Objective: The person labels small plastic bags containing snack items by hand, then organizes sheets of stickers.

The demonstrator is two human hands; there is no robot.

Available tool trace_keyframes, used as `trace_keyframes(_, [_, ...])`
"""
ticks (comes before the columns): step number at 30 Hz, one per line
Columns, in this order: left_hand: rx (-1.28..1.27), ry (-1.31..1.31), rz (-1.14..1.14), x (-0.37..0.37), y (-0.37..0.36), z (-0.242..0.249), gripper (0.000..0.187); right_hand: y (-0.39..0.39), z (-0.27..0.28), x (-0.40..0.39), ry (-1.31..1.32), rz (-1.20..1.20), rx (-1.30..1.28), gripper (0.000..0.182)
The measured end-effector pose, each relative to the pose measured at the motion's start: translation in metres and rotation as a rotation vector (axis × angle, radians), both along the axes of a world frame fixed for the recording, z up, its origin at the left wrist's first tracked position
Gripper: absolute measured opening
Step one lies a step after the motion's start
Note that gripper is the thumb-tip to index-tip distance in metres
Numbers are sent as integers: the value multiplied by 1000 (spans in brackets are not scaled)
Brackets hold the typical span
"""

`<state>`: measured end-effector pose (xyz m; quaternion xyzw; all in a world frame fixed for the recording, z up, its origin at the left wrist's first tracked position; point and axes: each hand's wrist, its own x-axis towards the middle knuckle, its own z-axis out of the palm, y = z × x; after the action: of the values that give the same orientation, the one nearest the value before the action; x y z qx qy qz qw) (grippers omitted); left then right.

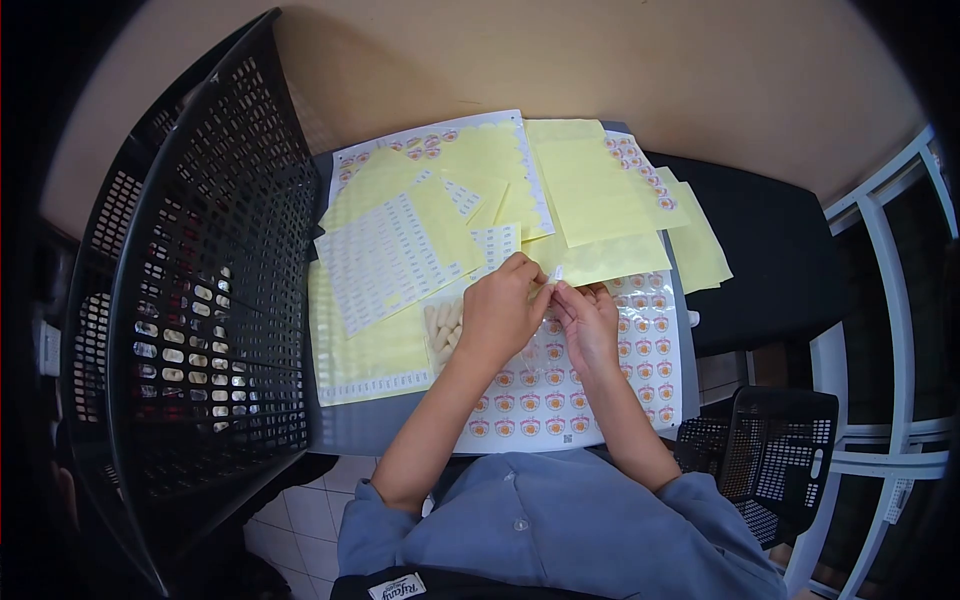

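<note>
My left hand (508,305) and my right hand (588,325) meet above the middle of the table, their fingertips pinched together. Between them is a small white label (557,272); its print is too small to read. Below my left wrist lies a clear plastic bag with several pale, finger-shaped pieces (443,328) in it. Shiny clear plastic also shows between my forearms, over a sheet of round orange-and-pink stickers (545,402). Just beyond my left hand is a small sheet of printed white labels (497,243).
A larger label sheet (375,262) lies on yellow backing paper at the left. More yellow sheets (600,195) overlap at the back. A tall black perforated crate (215,290) stands close on the left. A black chair-like basket (775,455) is low at the right, near a white-framed window (885,300).
</note>
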<state>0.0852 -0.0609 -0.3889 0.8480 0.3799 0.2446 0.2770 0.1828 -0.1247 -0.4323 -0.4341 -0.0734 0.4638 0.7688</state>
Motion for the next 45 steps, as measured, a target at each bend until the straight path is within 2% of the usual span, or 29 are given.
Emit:
trace_keyframes(20, [-38, 22, -5, 1, 3, -2, 14, 0, 0, -3, -60, -35, -25, 24])
trace_keyframes(25, [90, 45, -10, 4, 0, -6, 12, -2, -1, -2, -65, -43, -35, 24])
trace_keyframes(35, [118, -9, 76, 3, 13, -8, 12, -9, -7, -2, -113, -35, -155, 27])
trace_keyframes(38, [25, -73, 111, -6, 17, 7, 15, -19, -3, -5, -81, -22, -123, 31])
trace_keyframes(40, [-202, -220, 121, -12, 19, 20, 19, -34, 9, -13, 50, -66, -135, 33])
trace_keyframes(42, [-190, -318, 116, -19, 18, 26, 20, -51, 14, -19, -8, -108, -192, 32])
trace_keyframes(44, [-115, -402, 117, -25, 11, 39, 18, -61, 22, -16, -289, -81, -204, 27])
trace_keyframes(45, [-62, -442, 120, -28, 5, 42, 18, -59, 28, -15, -402, -99, -112, 16])
